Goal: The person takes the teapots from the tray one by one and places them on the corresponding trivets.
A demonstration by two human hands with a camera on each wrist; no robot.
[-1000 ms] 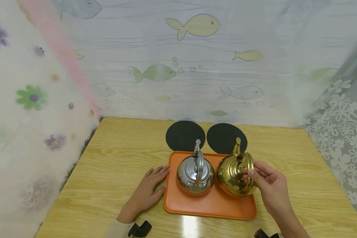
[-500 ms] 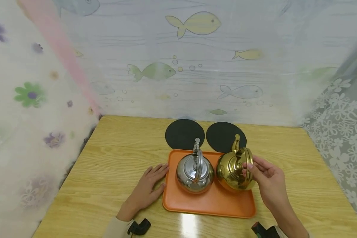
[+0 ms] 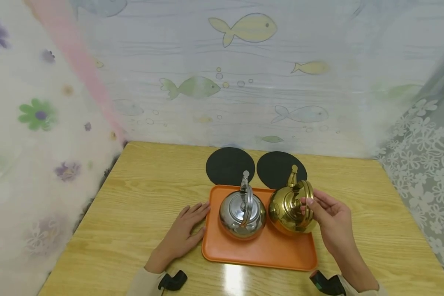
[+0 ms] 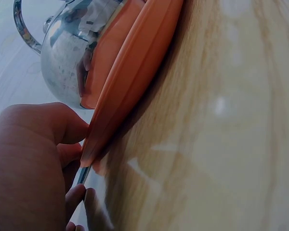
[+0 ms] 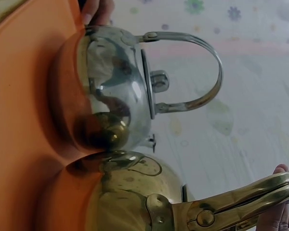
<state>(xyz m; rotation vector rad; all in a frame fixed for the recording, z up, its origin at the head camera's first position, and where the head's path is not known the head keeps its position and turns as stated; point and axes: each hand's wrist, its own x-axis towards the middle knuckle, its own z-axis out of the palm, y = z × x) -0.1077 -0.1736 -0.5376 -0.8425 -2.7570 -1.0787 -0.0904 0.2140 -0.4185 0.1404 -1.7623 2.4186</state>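
Observation:
A gold kettle [image 3: 286,209] and a silver kettle [image 3: 240,213] stand side by side on an orange tray [image 3: 266,255]. My right hand [image 3: 314,205] pinches the gold kettle's raised handle [image 3: 307,193] between thumb and fingers. In the right wrist view the gold handle [image 5: 241,197] runs to my fingertips [image 5: 279,219] at the lower right, with the gold kettle [image 5: 135,192] touching the silver kettle [image 5: 115,96]. My left hand [image 3: 192,224] lies flat on the table, fingers straight against the tray's left rim [image 4: 135,72].
Two round black mats [image 3: 227,166] [image 3: 277,168] lie just behind the tray. The wooden table [image 3: 151,197] is closed in by fish-print and flower-print curtains at the back and both sides.
My right hand and the gold kettle's handle have shifted slightly away from me. The left hand and the silver kettle have stayed put.

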